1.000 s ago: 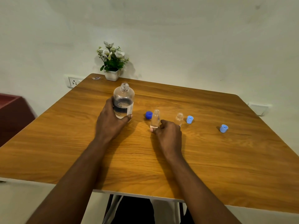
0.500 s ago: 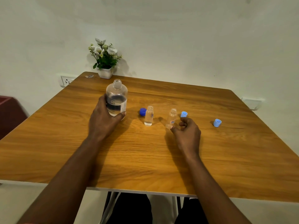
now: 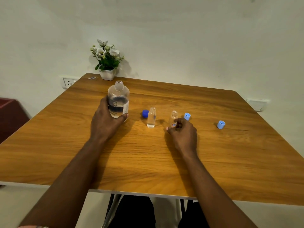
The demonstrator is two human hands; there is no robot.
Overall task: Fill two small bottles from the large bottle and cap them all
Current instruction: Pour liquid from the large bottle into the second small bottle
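Right hand (image 3: 182, 134) is shifting from the first small clear bottle (image 3: 151, 118) to pinching the labelled second bottle (image 3: 173, 118) on the wooden surface (image 3: 164, 162); left hand (image 3: 105, 122) is gripping the uncapped large clear bottle (image 3: 118, 99), second pour pending.

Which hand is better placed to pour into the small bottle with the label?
Left. The left hand grips the uncapped large bottle, while the right hand is occupied holding the labelled small bottle at its base.

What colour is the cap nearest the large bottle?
The cap is dark blue; the head view shows it best.
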